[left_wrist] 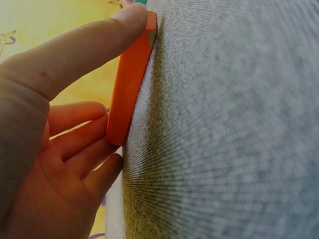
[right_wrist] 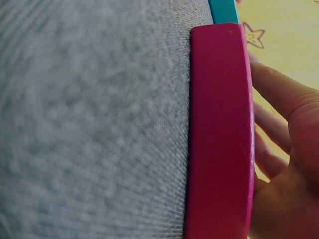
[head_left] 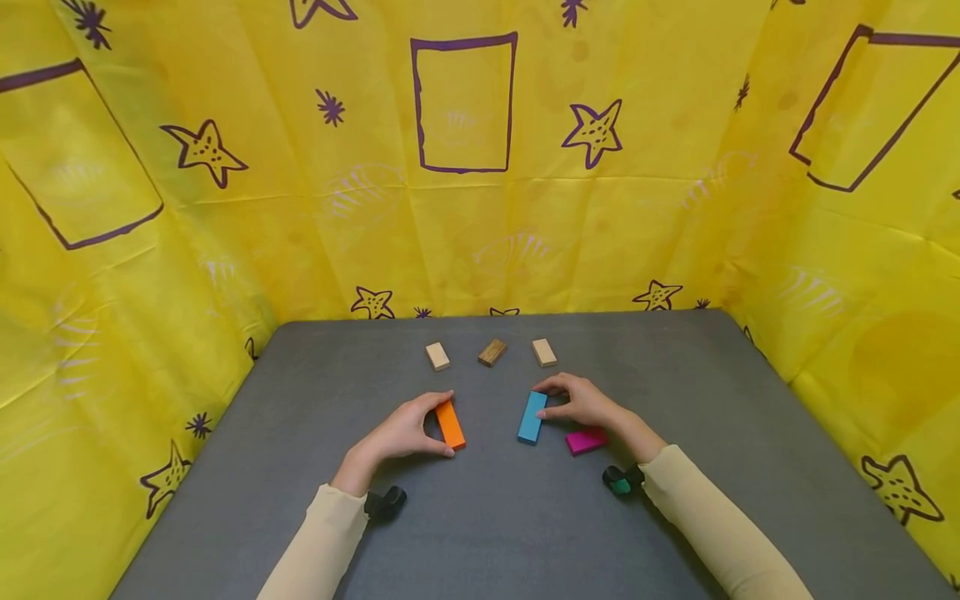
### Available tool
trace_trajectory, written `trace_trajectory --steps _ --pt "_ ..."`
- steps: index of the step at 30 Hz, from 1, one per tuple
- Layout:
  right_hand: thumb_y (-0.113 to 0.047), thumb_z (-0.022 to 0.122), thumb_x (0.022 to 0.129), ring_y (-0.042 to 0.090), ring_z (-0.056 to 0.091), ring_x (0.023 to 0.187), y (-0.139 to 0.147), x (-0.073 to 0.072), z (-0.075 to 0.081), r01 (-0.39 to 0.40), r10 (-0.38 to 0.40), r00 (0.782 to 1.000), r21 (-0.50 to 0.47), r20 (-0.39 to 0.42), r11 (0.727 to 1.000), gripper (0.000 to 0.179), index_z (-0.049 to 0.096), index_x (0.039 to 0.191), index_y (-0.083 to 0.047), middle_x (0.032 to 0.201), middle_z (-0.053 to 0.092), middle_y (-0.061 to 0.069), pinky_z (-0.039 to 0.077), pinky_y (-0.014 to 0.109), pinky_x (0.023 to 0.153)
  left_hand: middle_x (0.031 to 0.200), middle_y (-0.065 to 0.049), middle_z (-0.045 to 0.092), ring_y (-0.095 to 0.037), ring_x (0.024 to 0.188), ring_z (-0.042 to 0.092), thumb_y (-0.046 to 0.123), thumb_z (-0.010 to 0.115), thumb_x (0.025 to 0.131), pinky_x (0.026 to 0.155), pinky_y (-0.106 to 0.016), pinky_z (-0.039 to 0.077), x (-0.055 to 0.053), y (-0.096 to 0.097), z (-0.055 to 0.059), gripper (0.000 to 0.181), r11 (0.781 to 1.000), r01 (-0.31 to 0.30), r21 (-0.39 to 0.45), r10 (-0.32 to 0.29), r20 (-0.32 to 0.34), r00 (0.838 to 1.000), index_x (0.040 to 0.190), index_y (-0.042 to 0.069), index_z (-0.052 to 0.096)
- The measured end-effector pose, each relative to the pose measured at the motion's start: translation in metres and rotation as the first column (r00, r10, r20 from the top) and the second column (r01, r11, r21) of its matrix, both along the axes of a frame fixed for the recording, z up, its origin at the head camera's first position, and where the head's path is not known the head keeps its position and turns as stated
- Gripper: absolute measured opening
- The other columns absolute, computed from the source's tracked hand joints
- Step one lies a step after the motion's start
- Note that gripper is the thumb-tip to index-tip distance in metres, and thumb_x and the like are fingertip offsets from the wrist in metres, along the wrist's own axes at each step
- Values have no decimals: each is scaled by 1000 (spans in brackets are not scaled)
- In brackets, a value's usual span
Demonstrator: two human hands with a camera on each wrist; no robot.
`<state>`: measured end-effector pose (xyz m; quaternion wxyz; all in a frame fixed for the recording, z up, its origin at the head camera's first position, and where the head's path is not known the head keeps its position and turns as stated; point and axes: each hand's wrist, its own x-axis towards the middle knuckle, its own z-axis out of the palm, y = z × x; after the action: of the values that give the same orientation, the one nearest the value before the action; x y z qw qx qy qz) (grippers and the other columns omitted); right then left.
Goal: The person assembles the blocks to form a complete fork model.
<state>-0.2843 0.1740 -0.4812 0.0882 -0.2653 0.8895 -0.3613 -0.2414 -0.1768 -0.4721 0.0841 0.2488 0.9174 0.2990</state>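
Observation:
My left hand (head_left: 405, 429) holds an orange block (head_left: 451, 425) by its ends, thumb at the near end and fingertips at the far end. In the left wrist view the orange block (left_wrist: 127, 89) lies on the grey cloth, thumb over its top end. To the right, my right hand (head_left: 583, 403) pinches a blue block (head_left: 531, 419) between thumb and fingers near its far end. A magenta block (head_left: 587, 441) lies under the right wrist, untouched. It fills much of the right wrist view, partly hiding the blue block (right_wrist: 225, 11).
Farther back on the grey table (head_left: 480, 533) lie a pale wooden block (head_left: 437, 357), a darker brown one (head_left: 492, 352) and another pale one (head_left: 544, 352). Yellow cloth (head_left: 465, 242) with purple drawings hangs behind and at both sides.

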Motion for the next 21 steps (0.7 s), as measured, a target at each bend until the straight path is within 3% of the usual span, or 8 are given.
trace_trajectory --steps 11,21 --pt "-35 74 82 23 57 109 0 0 0 8 -8 1000 4 16 1000 46 63 122 -15 120 60 7 46 45 97 141 -8 46 -24 126 46 47 82 68 107 -47 36 -2 -1 -3 94 1000 -7 7 7 -9 1000 143 10 41" --pt "-35 74 81 22 57 109 -1 -2 -1 16 -16 1000 6 14 1000 47 63 122 -15 120 61 6 46 44 97 128 -7 52 -21 113 51 44 84 67 101 -45 40 -3 -1 0 93 1000 -12 16 13 -54 998 142 10 43"
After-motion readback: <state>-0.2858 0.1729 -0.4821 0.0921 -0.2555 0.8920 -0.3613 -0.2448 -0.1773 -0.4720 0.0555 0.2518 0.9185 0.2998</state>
